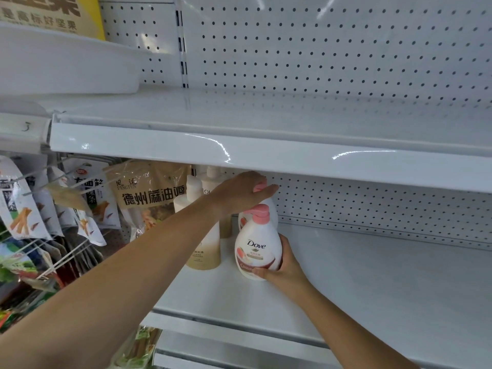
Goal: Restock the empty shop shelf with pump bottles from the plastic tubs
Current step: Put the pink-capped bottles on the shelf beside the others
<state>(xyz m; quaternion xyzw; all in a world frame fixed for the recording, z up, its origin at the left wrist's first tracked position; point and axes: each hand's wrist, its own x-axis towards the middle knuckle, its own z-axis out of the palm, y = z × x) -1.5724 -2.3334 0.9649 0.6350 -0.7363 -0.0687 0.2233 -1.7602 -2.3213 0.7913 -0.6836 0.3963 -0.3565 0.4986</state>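
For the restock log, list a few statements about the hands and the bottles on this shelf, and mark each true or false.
1. The right hand grips the front Dove bottle low on its body. True.
2. The left hand lies flat on the shelf board. False: it grips the pink pump of the rear Dove bottle.
3. Two cream bottles stand left of the Dove bottles. True.
4. The Dove pumps are blue. False: they are pink.
5. The snack packets hang right of the bottles. False: they hang to the left.
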